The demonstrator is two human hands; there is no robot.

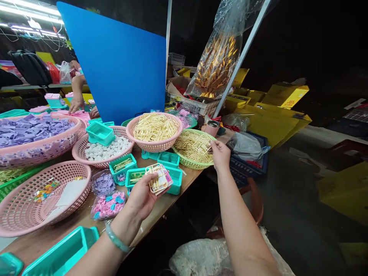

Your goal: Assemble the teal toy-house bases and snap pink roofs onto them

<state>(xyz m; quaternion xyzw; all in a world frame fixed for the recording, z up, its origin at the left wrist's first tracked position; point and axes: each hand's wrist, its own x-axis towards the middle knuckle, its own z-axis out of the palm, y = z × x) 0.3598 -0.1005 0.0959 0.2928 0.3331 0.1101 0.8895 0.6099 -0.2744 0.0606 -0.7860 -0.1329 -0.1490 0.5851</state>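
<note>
Cream plastic frame pieces (156,184) over a turquoise bin (176,180); left to right, purple parts (31,128) are filling a pink basket (43,149); white pieces (107,151) are filling a smaller basket (94,161); the left hand (145,199) is clamping the frame pieces and a printed card (169,175); cream sticks (192,145) are filling a green basket (195,165); at its right side the right hand (221,154) is hovering, whether pinched on a piece one cannot tell

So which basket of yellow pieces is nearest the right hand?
The green basket furthest right; the pink basket and the other green basket lie further left.
</note>
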